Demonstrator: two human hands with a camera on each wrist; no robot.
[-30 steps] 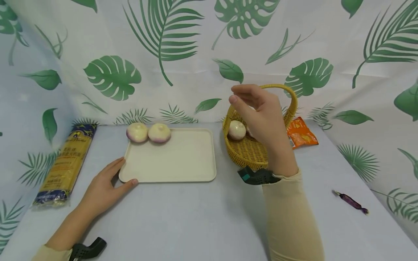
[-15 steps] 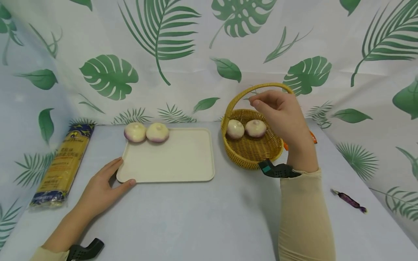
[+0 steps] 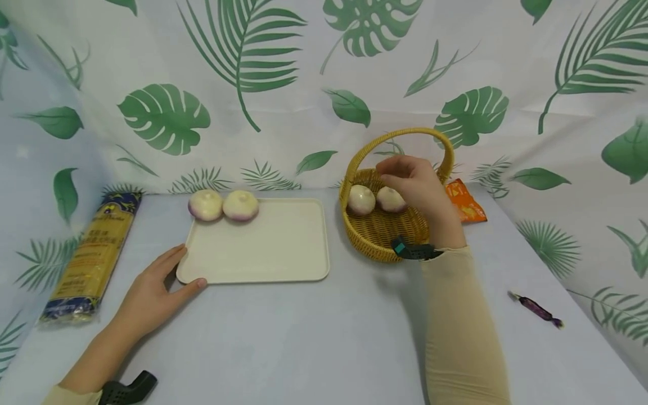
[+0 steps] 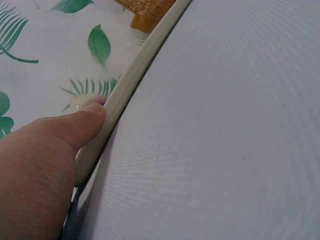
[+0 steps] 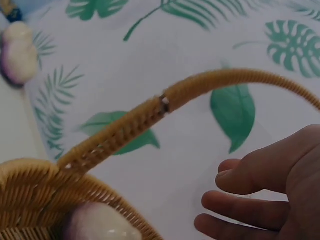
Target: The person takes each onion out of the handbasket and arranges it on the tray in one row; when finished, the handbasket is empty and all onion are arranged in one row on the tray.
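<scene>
On my left lies a packet of pasta (image 3: 93, 256), its lettering too small to read. The left hand (image 3: 152, 295), spread wide, touches the near left corner of the cream tray (image 3: 263, 242); 2 onions (image 3: 205, 205) crowd its far left. The right hand (image 3: 417, 183), loosely bent and holding nothing, hovers at the wicker basket (image 3: 374, 250), partly covering 1 of 2 more onions (image 3: 361, 200) inside. Its wrist hides part of an orange packet (image 3: 467, 202); a purple-wrapped sweet (image 3: 536, 309) lies farther right.
</scene>
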